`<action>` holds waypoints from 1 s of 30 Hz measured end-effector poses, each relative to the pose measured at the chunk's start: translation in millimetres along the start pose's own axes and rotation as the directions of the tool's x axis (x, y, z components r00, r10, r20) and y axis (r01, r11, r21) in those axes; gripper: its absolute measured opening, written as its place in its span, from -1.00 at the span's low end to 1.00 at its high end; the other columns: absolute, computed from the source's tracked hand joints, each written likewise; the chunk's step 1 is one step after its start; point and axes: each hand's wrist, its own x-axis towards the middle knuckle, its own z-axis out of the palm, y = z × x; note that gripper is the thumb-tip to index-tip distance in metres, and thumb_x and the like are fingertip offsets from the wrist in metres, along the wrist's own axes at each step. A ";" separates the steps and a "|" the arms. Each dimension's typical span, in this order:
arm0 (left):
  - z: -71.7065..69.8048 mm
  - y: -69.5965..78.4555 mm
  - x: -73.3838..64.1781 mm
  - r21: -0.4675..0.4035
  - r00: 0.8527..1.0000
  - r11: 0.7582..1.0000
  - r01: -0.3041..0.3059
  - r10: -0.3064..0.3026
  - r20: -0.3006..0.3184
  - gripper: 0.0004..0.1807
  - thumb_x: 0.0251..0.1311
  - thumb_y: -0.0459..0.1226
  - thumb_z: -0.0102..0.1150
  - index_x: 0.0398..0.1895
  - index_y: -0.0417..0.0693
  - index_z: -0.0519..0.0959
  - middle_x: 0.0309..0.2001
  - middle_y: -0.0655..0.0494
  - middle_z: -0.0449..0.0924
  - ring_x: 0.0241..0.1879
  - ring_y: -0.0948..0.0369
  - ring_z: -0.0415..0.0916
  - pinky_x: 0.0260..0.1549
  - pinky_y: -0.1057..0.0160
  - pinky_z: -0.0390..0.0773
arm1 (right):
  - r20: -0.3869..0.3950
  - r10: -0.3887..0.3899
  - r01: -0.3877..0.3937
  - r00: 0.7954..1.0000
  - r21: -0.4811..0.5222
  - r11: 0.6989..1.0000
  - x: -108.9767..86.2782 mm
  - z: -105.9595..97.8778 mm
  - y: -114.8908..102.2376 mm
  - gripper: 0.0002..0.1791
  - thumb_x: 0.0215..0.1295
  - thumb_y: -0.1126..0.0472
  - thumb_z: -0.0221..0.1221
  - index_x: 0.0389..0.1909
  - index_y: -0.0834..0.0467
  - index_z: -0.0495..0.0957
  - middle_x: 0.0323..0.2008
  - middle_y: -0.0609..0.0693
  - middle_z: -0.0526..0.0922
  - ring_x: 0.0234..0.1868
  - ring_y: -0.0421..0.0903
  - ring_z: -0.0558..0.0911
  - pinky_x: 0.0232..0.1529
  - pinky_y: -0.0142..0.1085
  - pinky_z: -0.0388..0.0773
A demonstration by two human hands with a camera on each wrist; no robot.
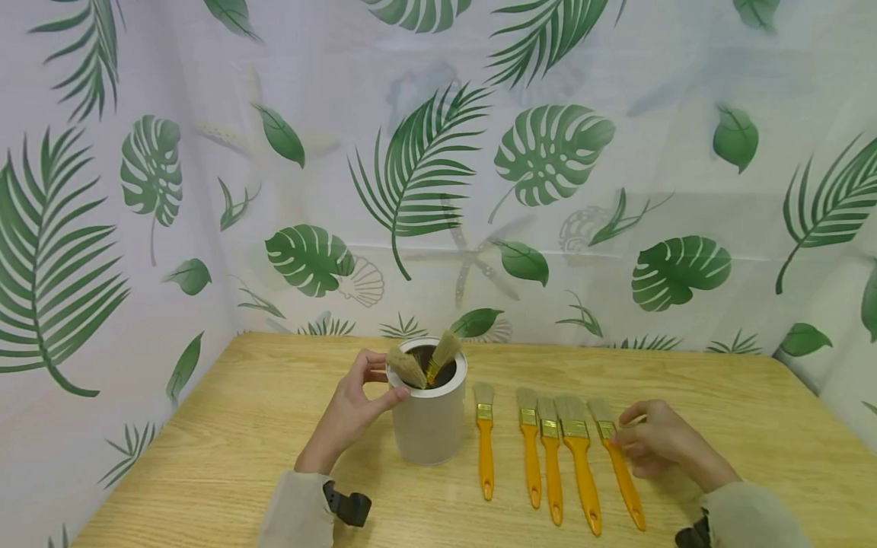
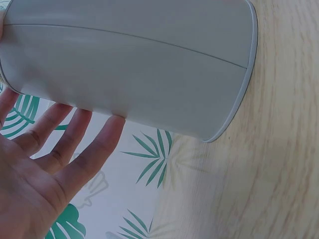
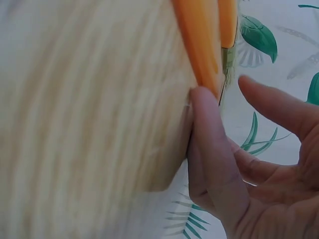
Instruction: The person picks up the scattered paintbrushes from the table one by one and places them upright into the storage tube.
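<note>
A pale grey cylindrical container [image 1: 428, 430] with a white rim stands upright on the table. Two brushes lean inside it, the pale bristles of a left brush [image 1: 407, 367] and a right brush [image 1: 445, 350] poking above the rim. My left hand [image 1: 349, 411] holds the container from its left side, thumb at the near rim; in the left wrist view its fingertips touch the grey wall [image 2: 124, 74]. The rightmost flat paintbrush [image 1: 620, 472] lies with its orange handle toward me. Beside its metal band is my right hand [image 1: 668, 441], a fingertip at the handle [image 3: 197, 40], thumb and fingers apart.
Between the container and my right hand, several more orange-handled paintbrushes lie in a row, including a separate left one [image 1: 486, 449] and a wider one [image 1: 581, 464]. The wooden table [image 1: 205, 457] ends at a leaf-printed cloth [image 1: 425, 297] behind.
</note>
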 end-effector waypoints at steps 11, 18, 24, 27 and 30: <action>0.0 -1.0 0.8 -0.006 1.000 1.000 -0.019 0.019 0.006 -0.59 0.30 -0.29 0.35 0.13 -0.10 0.42 0.20 -0.04 0.48 0.17 -0.08 0.44 0.02 -0.10 0.54 | -0.001 -0.018 0.018 1.000 -0.099 0.995 0.1 6.3 -2.1 -0.40 0.14 0.41 0.35 0.09 0.62 0.30 -0.48 0.05 0.36 -0.61 -0.18 0.39 -0.55 -0.28 0.64; 0.2 -1.6 0.3 -0.017 1.000 1.000 -0.008 0.008 0.007 -0.59 0.29 -0.27 0.35 0.11 -0.10 0.42 0.19 -0.04 0.49 0.16 -0.06 0.45 0.01 -0.09 0.54 | -0.029 -0.025 0.020 0.999 -0.163 0.986 0.0 9.4 -3.2 -0.46 0.06 0.45 0.35 0.00 0.55 0.31 -0.54 0.06 0.45 -0.61 -0.12 0.47 -0.55 -0.24 0.63; 0.8 -1.2 0.0 -0.009 1.000 1.000 -0.003 0.003 0.004 -0.60 0.29 -0.27 0.36 0.10 -0.10 0.41 0.18 -0.03 0.49 0.16 -0.05 0.45 0.00 -0.07 0.54 | -0.034 -0.037 0.033 0.999 -0.109 0.994 -2.5 6.3 -1.7 -0.45 0.09 0.44 0.33 0.01 0.49 0.25 -0.48 0.09 0.51 -0.60 -0.11 0.47 -0.56 -0.27 0.58; 1.1 -0.7 -0.2 -0.011 1.000 1.000 0.001 -0.001 0.006 -0.60 0.29 -0.27 0.35 0.10 -0.09 0.41 0.19 -0.03 0.49 0.16 -0.05 0.45 0.01 -0.07 0.54 | -0.045 -0.050 0.048 0.998 -0.032 0.998 -3.6 2.8 -0.9 -0.44 0.15 0.45 0.29 0.07 0.52 0.22 -0.37 0.15 0.59 -0.56 -0.11 0.53 -0.53 -0.27 0.60; 0.8 0.1 -0.6 -0.015 1.000 1.000 0.001 -0.001 0.006 -0.60 0.29 -0.27 0.35 0.10 -0.09 0.41 0.19 -0.03 0.49 0.16 -0.05 0.44 0.01 -0.07 0.54 | -0.075 -0.073 0.077 0.995 0.052 0.996 -3.7 -1.2 -1.6 -0.43 0.23 0.46 0.25 0.14 0.54 0.17 -0.21 0.25 0.63 -0.46 -0.08 0.61 -0.48 -0.23 0.66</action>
